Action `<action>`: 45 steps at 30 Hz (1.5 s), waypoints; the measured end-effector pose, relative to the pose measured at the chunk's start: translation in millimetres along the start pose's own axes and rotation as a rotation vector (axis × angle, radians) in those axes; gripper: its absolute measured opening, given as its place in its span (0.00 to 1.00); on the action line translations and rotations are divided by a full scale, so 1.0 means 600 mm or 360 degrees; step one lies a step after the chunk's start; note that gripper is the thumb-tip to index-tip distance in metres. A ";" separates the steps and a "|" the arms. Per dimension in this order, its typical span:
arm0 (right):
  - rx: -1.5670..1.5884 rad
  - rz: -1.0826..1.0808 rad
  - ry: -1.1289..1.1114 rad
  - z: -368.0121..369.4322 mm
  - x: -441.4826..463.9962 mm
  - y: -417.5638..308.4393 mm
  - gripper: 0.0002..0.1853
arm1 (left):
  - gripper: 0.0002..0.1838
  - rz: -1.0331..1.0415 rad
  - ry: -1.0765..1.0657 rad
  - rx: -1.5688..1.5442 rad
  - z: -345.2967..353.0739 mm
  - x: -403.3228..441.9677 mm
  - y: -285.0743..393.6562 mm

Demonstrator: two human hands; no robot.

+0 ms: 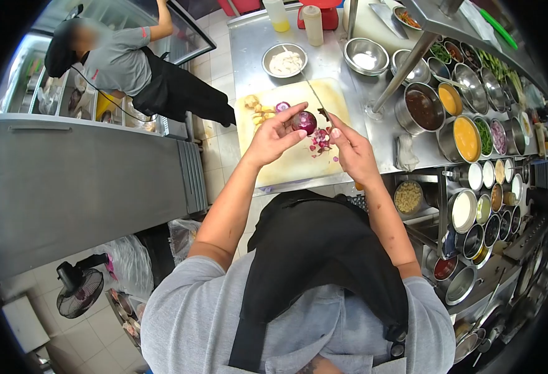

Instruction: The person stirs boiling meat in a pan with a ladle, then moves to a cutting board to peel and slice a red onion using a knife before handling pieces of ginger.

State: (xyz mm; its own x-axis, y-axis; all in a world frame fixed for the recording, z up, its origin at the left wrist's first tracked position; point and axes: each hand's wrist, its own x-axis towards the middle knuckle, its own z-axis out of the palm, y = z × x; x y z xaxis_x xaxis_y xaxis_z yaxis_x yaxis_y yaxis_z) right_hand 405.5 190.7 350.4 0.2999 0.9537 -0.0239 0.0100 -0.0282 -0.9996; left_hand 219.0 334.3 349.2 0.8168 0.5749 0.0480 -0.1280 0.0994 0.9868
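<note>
A red onion [305, 123] is held in my left hand [275, 138], fingers and thumb around it, above the cutting board [280, 165]. My right hand [355, 153] grips a knife [312, 93], its blade pointing up and away past the onion. A dark scrap [322, 112] is by the blade. Chopped red onion [320, 143] lies on the board beneath my hands. At the board's left are a cut onion piece [282, 106] and pale yellow ginger-like pieces [258, 114].
A metal bowl [285, 60] with pale food stands beyond the board, near a squeeze bottle [312, 25]. Pots and bowls, one with brown sauce [423, 106], crowd the right. A shelf post [405, 71] rises there. A co-worker [124, 65] stands at an open fridge on the left.
</note>
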 end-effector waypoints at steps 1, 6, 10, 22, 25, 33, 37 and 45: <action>0.0026 0.0012 0.0011 -0.002 -0.001 0.004 0.23 | 0.33 0.0022 0.0005 -0.0018 -0.002 0.001 -0.001; -0.0218 -0.0168 -0.0071 0.002 -0.010 -0.019 0.27 | 0.31 -0.0015 -0.0024 -0.0038 -0.015 0.004 -0.009; -0.0623 -0.0450 -0.0048 0.018 -0.012 -0.024 0.30 | 0.29 0.0009 0.0002 -0.0094 -0.007 0.006 -0.007; -0.0222 -0.0138 0.0054 0.028 0.000 -0.012 0.25 | 0.28 0.0040 0.0050 -0.0002 -0.008 0.006 -0.011; 0.0000 -0.0007 0.0054 0.022 0.005 0.007 0.24 | 0.28 0.0043 0.0045 -0.0003 -0.014 0.005 -0.008; -0.0468 -0.0293 -0.0042 0.033 -0.006 -0.032 0.30 | 0.29 0.0035 0.0017 -0.0092 -0.009 0.008 -0.008; -0.0604 -0.0275 -0.0058 0.031 -0.009 -0.043 0.30 | 0.29 0.0081 0.0048 0.0029 -0.006 0.007 -0.006; -0.0517 -0.0150 -0.0010 0.035 -0.005 -0.025 0.27 | 0.28 0.0027 0.0061 -0.0023 -0.004 0.000 -0.010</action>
State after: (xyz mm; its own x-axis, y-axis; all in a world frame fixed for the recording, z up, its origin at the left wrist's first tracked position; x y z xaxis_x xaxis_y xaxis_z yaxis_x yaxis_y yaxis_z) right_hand 384.4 194.3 364.9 0.2775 0.9584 0.0675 0.3413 -0.0327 -0.9394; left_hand 218.8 335.6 342.8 0.7922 0.6074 0.0585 -0.1501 0.1010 0.9835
